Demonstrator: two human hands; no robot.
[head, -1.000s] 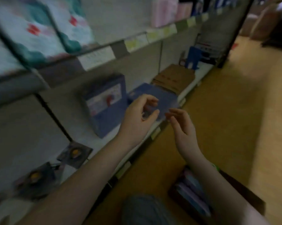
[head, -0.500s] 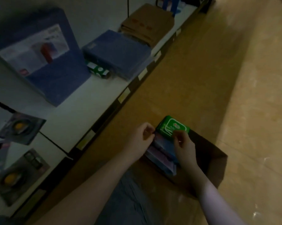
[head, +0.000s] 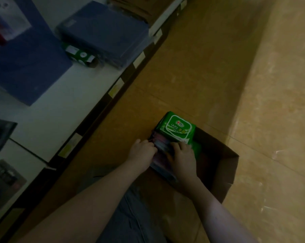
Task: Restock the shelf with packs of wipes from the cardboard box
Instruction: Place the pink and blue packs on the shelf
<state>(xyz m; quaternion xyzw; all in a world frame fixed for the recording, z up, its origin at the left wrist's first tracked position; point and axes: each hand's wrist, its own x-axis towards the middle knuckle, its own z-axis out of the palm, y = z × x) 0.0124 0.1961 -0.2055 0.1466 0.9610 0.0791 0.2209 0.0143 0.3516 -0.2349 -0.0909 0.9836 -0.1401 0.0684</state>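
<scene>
An open cardboard box (head: pixel 223 165) stands on the floor beside the low white shelf (head: pixel 48 116). A green pack of wipes (head: pixel 177 128) sits upright at its far end, with several purple and pink packs (head: pixel 161 146) stacked edge-up in front of it. My left hand (head: pixel 142 151) and my right hand (head: pixel 183 155) are both in the box, fingers curled over the tops of the purple packs, one on each side. Another green pack (head: pixel 79 54) lies on the shelf, tucked under a blue folder.
Blue flat packages (head: pixel 104 30) and a large blue box (head: pixel 25 65) lie on the shelf, brown cartons (head: pixel 136 6) farther along. Dark blister packs (head: pixel 0 134) lie at the left. Yellow price tags (head: pixel 115 87) line the shelf edge. My knee (head: pixel 130 220) is below the box.
The view dropped from the shelf to the floor box. Both hands came down from in front of the shelf into the box and now grip the purple packs.
</scene>
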